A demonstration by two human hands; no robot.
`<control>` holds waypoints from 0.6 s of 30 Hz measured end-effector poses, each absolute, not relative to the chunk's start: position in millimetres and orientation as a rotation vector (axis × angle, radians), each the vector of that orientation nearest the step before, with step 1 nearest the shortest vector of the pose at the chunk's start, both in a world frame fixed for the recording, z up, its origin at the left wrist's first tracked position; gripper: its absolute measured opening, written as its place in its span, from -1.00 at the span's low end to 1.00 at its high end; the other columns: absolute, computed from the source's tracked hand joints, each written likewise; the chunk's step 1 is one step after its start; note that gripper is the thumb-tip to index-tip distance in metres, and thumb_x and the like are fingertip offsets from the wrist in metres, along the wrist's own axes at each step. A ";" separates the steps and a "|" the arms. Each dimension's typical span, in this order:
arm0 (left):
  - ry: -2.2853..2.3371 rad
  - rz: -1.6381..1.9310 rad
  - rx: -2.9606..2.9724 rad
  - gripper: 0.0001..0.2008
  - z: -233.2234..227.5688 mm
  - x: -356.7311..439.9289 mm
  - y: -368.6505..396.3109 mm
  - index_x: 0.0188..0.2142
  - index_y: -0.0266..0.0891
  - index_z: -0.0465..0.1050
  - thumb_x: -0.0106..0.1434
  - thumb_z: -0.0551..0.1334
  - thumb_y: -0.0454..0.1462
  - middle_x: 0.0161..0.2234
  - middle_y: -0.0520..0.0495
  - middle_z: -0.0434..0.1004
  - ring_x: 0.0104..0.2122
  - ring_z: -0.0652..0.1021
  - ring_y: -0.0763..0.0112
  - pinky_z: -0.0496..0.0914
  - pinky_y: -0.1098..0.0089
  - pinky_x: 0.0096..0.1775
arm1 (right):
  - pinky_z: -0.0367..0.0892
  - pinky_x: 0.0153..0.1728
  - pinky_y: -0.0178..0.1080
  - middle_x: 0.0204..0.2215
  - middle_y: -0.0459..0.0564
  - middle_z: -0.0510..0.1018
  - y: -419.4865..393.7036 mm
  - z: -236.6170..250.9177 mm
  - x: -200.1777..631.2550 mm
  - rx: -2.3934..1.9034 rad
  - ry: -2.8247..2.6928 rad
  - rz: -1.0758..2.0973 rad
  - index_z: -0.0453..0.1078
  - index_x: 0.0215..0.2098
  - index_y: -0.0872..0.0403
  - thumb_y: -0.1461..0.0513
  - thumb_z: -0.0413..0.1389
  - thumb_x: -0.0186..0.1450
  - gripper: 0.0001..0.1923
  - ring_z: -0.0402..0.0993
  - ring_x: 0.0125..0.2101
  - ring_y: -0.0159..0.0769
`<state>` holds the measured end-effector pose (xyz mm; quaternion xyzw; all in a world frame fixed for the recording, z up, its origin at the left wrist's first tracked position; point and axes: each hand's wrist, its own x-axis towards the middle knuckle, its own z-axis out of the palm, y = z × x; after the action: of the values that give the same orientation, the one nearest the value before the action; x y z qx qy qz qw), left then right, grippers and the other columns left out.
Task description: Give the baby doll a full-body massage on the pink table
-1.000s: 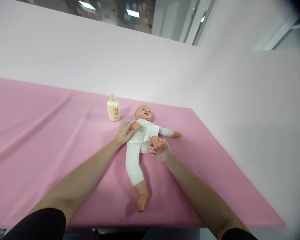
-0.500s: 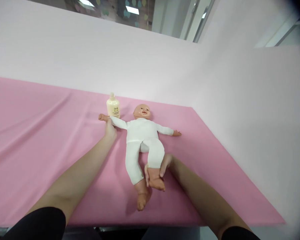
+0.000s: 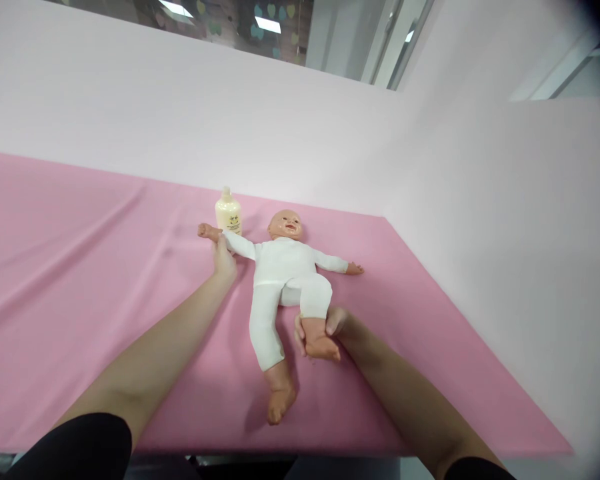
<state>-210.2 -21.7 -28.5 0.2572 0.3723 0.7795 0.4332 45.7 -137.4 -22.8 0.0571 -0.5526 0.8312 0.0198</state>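
Note:
A baby doll [image 3: 283, 267] in a white bodysuit lies on its back on the pink cloth [image 3: 105, 280], head toward the far wall. My left hand [image 3: 223, 257] grips the doll's outstretched arm near the wrist, just in front of a cream lotion bottle [image 3: 228, 213]. My right hand [image 3: 325, 330] is closed around the ankle of one doll leg, holding it bent at the knee with the foot lifted. The doll's other leg lies straight toward me and its other arm rests flat, pointing right.
The pink cloth covers the table up to a pale pink backdrop [image 3: 230, 127] at the back and right. The table's near edge [image 3: 330, 450] runs along the bottom of the view.
Earlier both hands held the doll's arm and leg folded over its belly. The arm was stretched out left and the leg pulled down toward me; now the knee is bending upward again.

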 end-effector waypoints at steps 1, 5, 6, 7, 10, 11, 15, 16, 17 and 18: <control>0.917 1.946 0.710 -0.58 -27.3 -208.9 -24.0 0.04 -0.03 0.24 0.24 0.14 0.02 0.08 -0.12 0.36 0.05 0.45 0.20 0.43 0.21 -0.07 | 0.44 -0.23 -0.05 -0.37 0.09 0.52 -134.7 -29.8 47.6 0.220 -1.595 2.590 0.23 -0.22 0.13 -0.05 0.24 0.04 -0.47 0.53 -0.37 -0.18; 0.924 1.957 1.078 -0.52 -27.9 -203.1 -30.2 0.07 -0.03 0.21 0.22 0.17 0.04 0.13 -0.13 0.29 0.12 0.37 0.22 0.34 0.21 0.05 | 0.44 -0.25 0.02 -0.42 -0.01 0.50 -129.7 -41.3 49.6 0.354 -1.253 2.511 0.20 -0.27 0.11 -0.08 0.15 0.06 -0.51 0.45 -0.46 -0.27; 0.931 1.948 1.204 -0.51 -29.0 -201.6 -31.0 0.08 -0.06 0.20 0.22 0.17 0.04 0.13 -0.15 0.28 0.13 0.35 0.22 0.30 0.21 0.09 | 0.43 -0.23 0.02 -0.43 -0.02 0.49 -130.0 -39.6 49.2 0.349 -1.205 2.488 0.20 -0.28 0.11 -0.07 0.13 0.08 -0.54 0.44 -0.45 -0.27; 0.935 1.927 1.340 -0.50 -30.1 -200.1 -32.0 0.08 -0.10 0.20 0.23 0.17 0.03 0.12 -0.18 0.29 0.13 0.34 0.22 0.27 0.20 0.12 | 0.42 -0.21 0.01 -0.44 -0.03 0.48 -130.7 -36.6 48.6 0.330 -1.164 2.469 0.20 -0.29 0.11 -0.07 0.10 0.10 -0.56 0.41 -0.45 -0.29; 0.925 1.805 1.767 -0.58 -30.9 -196.2 -36.8 -0.01 -0.21 0.27 0.26 0.14 -0.01 -0.04 -0.22 0.38 -0.01 0.42 0.21 0.29 0.14 0.08 | 0.39 -0.17 -0.06 -0.48 -0.10 0.44 -133.3 -25.5 47.1 0.216 -1.054 2.429 0.20 -0.30 0.10 -0.06 0.05 0.14 -0.59 0.29 -0.55 -0.42; 0.919 1.759 1.899 -0.62 -29.8 -195.3 -39.5 -0.06 -0.23 0.29 0.26 0.14 -0.03 -0.11 -0.21 0.41 -0.08 0.44 0.22 0.31 0.13 0.03 | 0.39 -0.16 -0.08 -0.49 -0.12 0.42 -133.9 -22.3 46.9 0.153 -1.016 2.416 0.20 -0.31 0.10 -0.06 0.04 0.15 -0.60 0.23 -0.57 -0.45; 0.886 1.572 2.314 -0.64 -18.2 -193.5 -54.3 -0.02 -0.26 0.30 0.25 0.16 -0.13 -0.14 -0.20 0.42 -0.13 0.44 0.21 0.33 0.10 -0.02 | 0.37 -0.17 -0.15 -0.58 -0.18 0.32 -134.3 -15.4 46.6 -0.122 -0.904 2.356 0.20 -0.33 0.09 -0.08 -0.03 0.19 -0.60 0.10 -0.59 -0.46; 0.881 1.523 2.380 -0.61 -14.6 -193.2 -57.8 0.02 -0.26 0.28 0.25 0.16 -0.14 -0.10 -0.22 0.41 -0.09 0.43 0.18 0.31 0.09 0.01 | 0.37 -0.18 -0.15 -0.60 -0.19 0.29 -134.1 -14.9 46.5 -0.166 -0.887 2.342 0.20 -0.34 0.09 -0.09 -0.05 0.20 -0.60 0.09 -0.59 -0.45; 0.874 1.475 2.430 -0.60 -11.3 -192.8 -60.7 0.04 -0.25 0.27 0.24 0.17 -0.16 -0.06 -0.23 0.40 -0.04 0.41 0.16 0.28 0.07 0.04 | 0.36 -0.20 -0.15 -0.61 -0.19 0.27 -133.8 -14.7 46.3 -0.198 -0.871 2.330 0.20 -0.35 0.08 -0.10 -0.06 0.20 -0.59 0.07 -0.59 -0.45; 0.868 1.432 2.462 -0.59 -8.4 -192.5 -62.9 0.05 -0.24 0.28 0.24 0.17 -0.16 -0.02 -0.23 0.40 0.00 0.40 0.14 0.25 0.06 0.07 | 0.36 -0.21 -0.16 -0.62 -0.20 0.25 -133.5 -14.8 46.0 -0.218 -0.854 2.317 0.20 -0.35 0.08 -0.11 -0.07 0.20 -0.59 0.06 -0.58 -0.44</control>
<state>-192.5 -62.9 -8.4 0.8242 0.2904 0.4792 0.0820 46.0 -133.5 -14.8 -0.0833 -0.3258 0.8837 0.3254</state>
